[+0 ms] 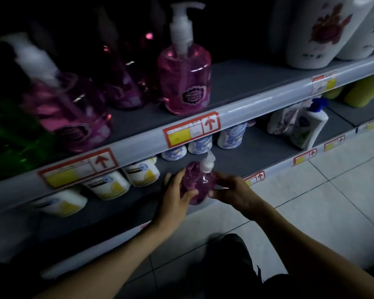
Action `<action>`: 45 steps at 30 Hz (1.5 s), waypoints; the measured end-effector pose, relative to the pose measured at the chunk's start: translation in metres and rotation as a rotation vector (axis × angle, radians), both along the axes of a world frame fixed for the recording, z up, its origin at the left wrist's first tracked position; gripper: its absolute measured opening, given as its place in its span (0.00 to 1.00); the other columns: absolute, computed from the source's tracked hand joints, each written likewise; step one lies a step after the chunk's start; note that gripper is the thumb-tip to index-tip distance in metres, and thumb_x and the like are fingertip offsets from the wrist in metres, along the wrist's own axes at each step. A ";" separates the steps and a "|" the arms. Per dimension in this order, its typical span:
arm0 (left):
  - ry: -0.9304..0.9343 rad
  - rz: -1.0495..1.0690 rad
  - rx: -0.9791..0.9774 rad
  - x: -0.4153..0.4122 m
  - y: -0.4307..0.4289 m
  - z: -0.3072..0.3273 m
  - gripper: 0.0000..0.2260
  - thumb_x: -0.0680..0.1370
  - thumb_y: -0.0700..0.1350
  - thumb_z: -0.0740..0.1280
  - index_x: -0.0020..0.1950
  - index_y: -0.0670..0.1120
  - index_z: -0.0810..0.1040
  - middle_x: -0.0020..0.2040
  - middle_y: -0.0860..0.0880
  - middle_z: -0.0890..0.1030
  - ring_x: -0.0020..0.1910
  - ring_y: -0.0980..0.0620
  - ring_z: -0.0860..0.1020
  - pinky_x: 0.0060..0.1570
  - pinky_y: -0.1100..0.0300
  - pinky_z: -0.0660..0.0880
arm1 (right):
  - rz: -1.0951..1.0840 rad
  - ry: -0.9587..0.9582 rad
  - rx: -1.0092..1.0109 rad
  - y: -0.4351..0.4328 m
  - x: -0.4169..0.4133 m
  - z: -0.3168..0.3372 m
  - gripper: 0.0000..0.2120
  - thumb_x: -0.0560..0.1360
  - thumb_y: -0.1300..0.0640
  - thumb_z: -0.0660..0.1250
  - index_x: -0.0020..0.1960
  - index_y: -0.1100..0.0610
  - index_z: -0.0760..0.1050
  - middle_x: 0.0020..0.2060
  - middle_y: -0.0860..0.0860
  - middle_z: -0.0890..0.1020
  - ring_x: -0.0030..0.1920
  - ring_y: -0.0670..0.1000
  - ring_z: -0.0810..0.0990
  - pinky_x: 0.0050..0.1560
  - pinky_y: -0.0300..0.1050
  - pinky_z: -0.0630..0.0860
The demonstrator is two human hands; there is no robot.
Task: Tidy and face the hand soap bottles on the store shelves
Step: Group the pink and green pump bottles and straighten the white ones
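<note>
Pink soap bottle is clasped by left grip and right grip at the lower shelf's near edge. Facing seems in hand; next, turn its label outward.

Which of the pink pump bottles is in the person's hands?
The pink bottle down at the front edge of the lower shelf, gripped between the left hand and right hand. The other pink bottles stand untouched on the upper shelf.

Dim overall, blackest at the upper left; the pale floor tiles are brightest; left pink bottles motion-blurred; shelf edge bows with wide-angle distortion.
</note>
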State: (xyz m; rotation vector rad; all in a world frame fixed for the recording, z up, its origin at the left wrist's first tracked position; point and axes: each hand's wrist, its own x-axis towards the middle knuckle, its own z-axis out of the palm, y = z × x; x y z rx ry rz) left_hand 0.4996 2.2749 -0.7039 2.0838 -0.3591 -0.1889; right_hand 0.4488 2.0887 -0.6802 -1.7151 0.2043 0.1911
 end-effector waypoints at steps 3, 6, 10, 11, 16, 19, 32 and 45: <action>-0.076 -0.005 -0.094 -0.019 0.024 0.028 0.25 0.73 0.45 0.72 0.69 0.52 0.71 0.56 0.46 0.71 0.58 0.56 0.71 0.59 0.75 0.64 | 0.061 -0.007 0.043 0.016 -0.013 0.025 0.21 0.68 0.65 0.75 0.61 0.59 0.79 0.55 0.54 0.84 0.57 0.47 0.81 0.54 0.38 0.77; -0.043 0.016 -0.169 -0.028 0.041 0.064 0.25 0.71 0.46 0.73 0.67 0.53 0.73 0.52 0.45 0.72 0.53 0.56 0.74 0.54 0.76 0.66 | 0.062 -0.031 0.128 0.036 -0.027 0.052 0.23 0.67 0.66 0.74 0.62 0.61 0.78 0.56 0.58 0.84 0.56 0.51 0.82 0.52 0.38 0.78; 0.030 -0.018 -0.327 -0.034 0.076 0.120 0.25 0.68 0.44 0.77 0.61 0.58 0.75 0.54 0.45 0.75 0.54 0.54 0.76 0.55 0.69 0.71 | 0.074 -0.075 0.214 0.058 -0.042 0.089 0.22 0.69 0.64 0.72 0.63 0.60 0.78 0.56 0.63 0.83 0.54 0.54 0.81 0.56 0.45 0.76; 0.096 -0.050 -0.413 -0.037 0.087 0.133 0.25 0.66 0.47 0.78 0.61 0.58 0.77 0.57 0.45 0.78 0.57 0.52 0.78 0.58 0.63 0.73 | 0.103 -0.085 0.218 0.063 -0.044 0.098 0.21 0.70 0.63 0.72 0.63 0.58 0.78 0.56 0.64 0.82 0.54 0.54 0.80 0.56 0.46 0.75; 0.441 -0.155 -0.877 -0.055 0.121 0.170 0.33 0.53 0.51 0.84 0.58 0.55 0.82 0.59 0.47 0.82 0.59 0.50 0.80 0.47 0.59 0.79 | 0.148 -0.102 0.284 0.085 -0.039 0.133 0.20 0.71 0.54 0.72 0.62 0.57 0.79 0.56 0.60 0.83 0.55 0.56 0.82 0.55 0.50 0.79; 0.457 -0.128 -0.954 -0.047 0.127 0.181 0.35 0.55 0.48 0.83 0.62 0.52 0.80 0.61 0.45 0.80 0.59 0.47 0.79 0.44 0.56 0.80 | 0.128 -0.127 0.305 0.096 -0.025 0.149 0.30 0.65 0.41 0.76 0.61 0.58 0.80 0.54 0.61 0.83 0.54 0.57 0.83 0.52 0.52 0.79; 0.156 0.035 -0.741 -0.034 0.130 0.191 0.29 0.65 0.45 0.76 0.66 0.51 0.75 0.58 0.49 0.82 0.56 0.51 0.81 0.42 0.59 0.79 | 0.166 -0.246 0.146 0.119 -0.002 0.172 0.23 0.66 0.48 0.76 0.59 0.53 0.79 0.54 0.53 0.84 0.56 0.53 0.83 0.55 0.47 0.80; -0.450 0.014 -0.305 -0.011 0.063 0.238 0.41 0.66 0.42 0.80 0.71 0.63 0.63 0.65 0.60 0.75 0.64 0.57 0.75 0.59 0.56 0.76 | 0.103 -0.598 -0.019 0.080 0.022 0.219 0.40 0.65 0.75 0.73 0.73 0.58 0.66 0.63 0.48 0.80 0.65 0.46 0.76 0.61 0.39 0.75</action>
